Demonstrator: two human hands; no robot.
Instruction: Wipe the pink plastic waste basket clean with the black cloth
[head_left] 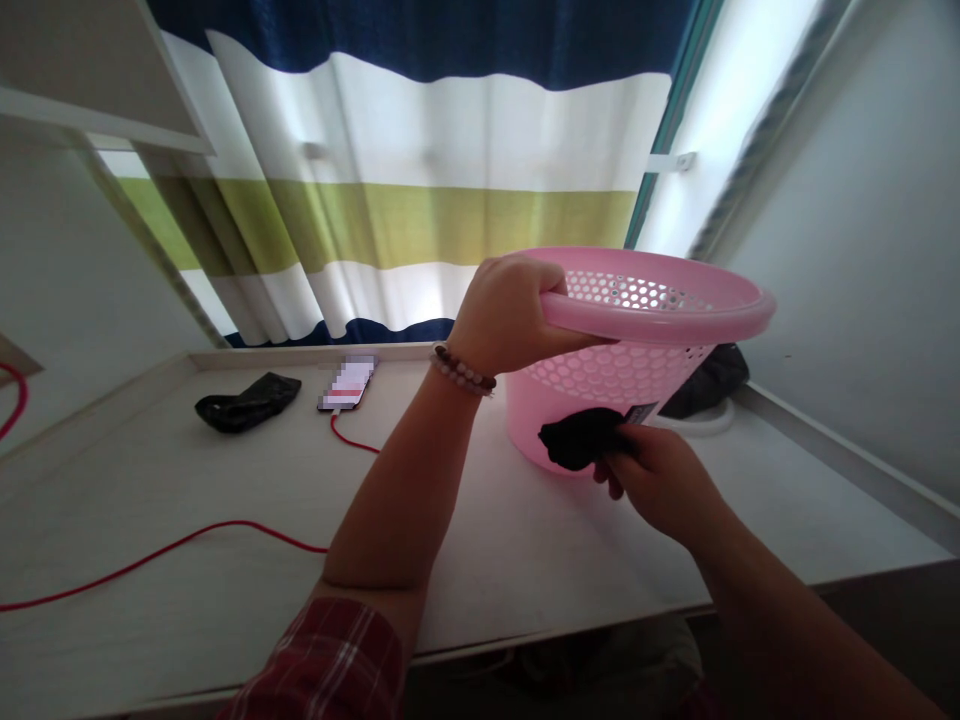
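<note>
A pink plastic basket (660,325) with a perforated wall stands on the white desk, slightly tilted. My left hand (514,305) is closed around its rim on the left side, the thumb below the rim. In my right hand (660,480) is a bunched black cloth (581,438), pinched at its right end. The cloth lies against or just in front of the basket's lower wall; I cannot tell whether it touches. A small dark label (640,413) shows on the wall beside it.
A phone (349,383) with a red cable (240,523) lies on the white desk (187,560). Left of it is a black plastic bundle (249,402). Behind the basket are another black bundle (712,380) and a white curved object (701,422). A striped curtain (427,220) hangs behind.
</note>
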